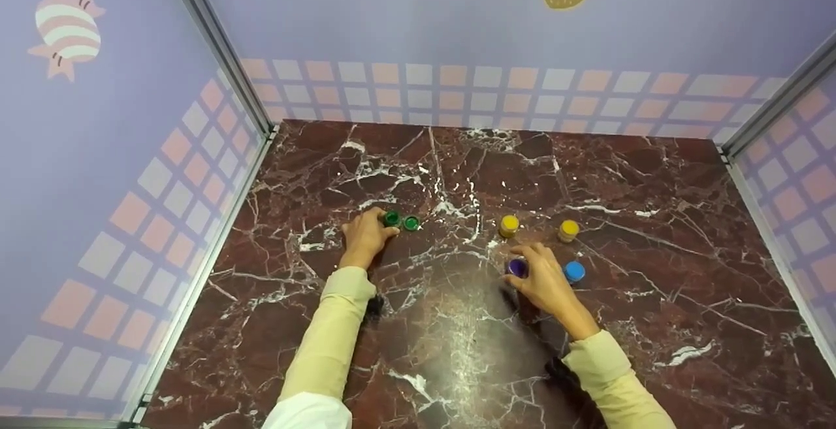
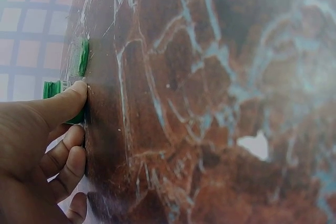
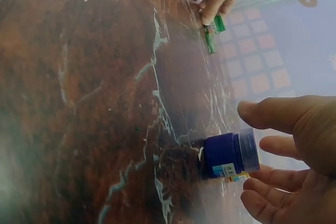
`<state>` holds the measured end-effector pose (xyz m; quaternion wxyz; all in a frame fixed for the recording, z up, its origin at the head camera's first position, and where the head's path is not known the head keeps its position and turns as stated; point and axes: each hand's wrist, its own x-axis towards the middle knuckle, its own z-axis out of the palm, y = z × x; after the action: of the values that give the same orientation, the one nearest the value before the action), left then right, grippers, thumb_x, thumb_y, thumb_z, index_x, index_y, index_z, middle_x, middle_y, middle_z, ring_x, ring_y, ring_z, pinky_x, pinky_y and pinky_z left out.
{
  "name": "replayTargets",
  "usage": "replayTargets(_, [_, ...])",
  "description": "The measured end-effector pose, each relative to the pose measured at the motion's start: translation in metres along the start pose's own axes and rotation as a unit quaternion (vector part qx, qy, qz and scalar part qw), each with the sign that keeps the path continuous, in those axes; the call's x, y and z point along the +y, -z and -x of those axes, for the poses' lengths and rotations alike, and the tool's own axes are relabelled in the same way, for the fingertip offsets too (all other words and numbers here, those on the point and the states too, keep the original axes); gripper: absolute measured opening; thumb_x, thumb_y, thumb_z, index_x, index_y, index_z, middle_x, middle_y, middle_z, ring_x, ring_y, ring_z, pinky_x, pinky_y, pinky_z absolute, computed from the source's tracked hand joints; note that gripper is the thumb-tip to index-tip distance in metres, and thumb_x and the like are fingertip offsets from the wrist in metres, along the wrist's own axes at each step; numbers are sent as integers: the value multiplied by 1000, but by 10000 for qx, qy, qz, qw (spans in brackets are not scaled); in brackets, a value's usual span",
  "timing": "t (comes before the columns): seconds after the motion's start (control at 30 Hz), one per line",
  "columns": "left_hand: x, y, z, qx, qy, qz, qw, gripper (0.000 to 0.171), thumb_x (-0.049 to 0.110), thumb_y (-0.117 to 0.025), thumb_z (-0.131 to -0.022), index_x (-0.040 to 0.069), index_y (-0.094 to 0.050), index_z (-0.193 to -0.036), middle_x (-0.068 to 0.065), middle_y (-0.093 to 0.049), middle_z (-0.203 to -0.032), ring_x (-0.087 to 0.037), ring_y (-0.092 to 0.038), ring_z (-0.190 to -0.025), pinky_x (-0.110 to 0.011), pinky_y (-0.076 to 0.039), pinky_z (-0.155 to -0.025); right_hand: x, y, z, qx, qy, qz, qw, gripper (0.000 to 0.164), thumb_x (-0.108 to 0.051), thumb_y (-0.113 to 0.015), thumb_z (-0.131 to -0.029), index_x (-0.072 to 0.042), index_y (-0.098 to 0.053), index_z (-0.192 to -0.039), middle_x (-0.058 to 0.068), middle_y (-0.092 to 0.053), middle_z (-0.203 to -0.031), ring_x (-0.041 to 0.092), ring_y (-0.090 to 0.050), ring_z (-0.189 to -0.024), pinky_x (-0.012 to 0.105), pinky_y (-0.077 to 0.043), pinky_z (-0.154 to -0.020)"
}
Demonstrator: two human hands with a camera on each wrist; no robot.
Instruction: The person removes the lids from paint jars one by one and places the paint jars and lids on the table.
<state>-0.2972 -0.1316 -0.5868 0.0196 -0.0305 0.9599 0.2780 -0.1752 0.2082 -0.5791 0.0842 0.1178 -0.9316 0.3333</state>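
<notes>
My left hand [image 1: 364, 236] pinches a small green paint jar [image 1: 391, 219] between thumb and fingers. In the left wrist view the thumb covers much of that green jar [image 2: 51, 88]. Just right of it lies a green lid [image 1: 411, 223] with a clear ridged side. My right hand [image 1: 543, 279] is around a purple paint jar [image 1: 516, 268], thumb on one side and fingers on the other. The right wrist view shows this purple jar [image 3: 223, 156] upright on the table, with a translucent top and a label; the spread thumb and fingers stand apart from it.
Two yellow paint jars [image 1: 509, 226] [image 1: 569, 230] stand behind the right hand. A blue-topped jar [image 1: 574, 271] is close to its right side. The dark red marbled table [image 1: 457, 344] is bordered by patterned panels [image 1: 457, 17] at the back and sides.
</notes>
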Motion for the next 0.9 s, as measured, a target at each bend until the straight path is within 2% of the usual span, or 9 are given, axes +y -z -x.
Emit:
replayTargets(0.23, [0, -1, 0, 1, -15, 9, 10000, 46, 34, -84, -86, 9, -70, -122, -13, -73, -119, -35, -67, -110, -53, -35, -101, -1, -6, 1, -124, -90, 145, 9998, 55, -5, -89, -76, 4, -67, -126, 23, -62, -116, 43, -55, -111, 55, -48, -94])
replayTargets(0.4, [-1, -1, -1, 30, -27, -25, 10000, 47, 34, -84, -86, 9, -70, -122, -13, -73, -118, -35, -67, -109, -52, -35, -101, -1, -9, 2, -39, 8, 132, 9999, 55, -2, -88, -76, 4, -67, -127, 22, -62, -114, 42, -56, -109, 55, -49, -92])
replayTargets(0.7, [1, 0, 1, 44, 9, 10, 10000, 46, 34, -84, -87, 10, -70, -123, -12, -73, -119, -35, -66, -110, -53, -35, -99, -3, -10, 5, 55, 63, 107, 9999, 45, 0, -84, -77, 4, -69, -119, 21, -63, -112, 41, -57, -104, 55, -47, -92])
replayTargets(0.9, [1, -1, 1, 102, -1, 17, 9999, 44, 32, -84, -87, 9, -71, -122, -13, -74, -116, -35, -67, -108, -53, -34, -98, -1, -11, 7, 95, 243, 157, 9995, 41, 6, -81, -77, 5, -69, -117, 20, -62, -108, 41, -58, -102, 54, -48, -92])
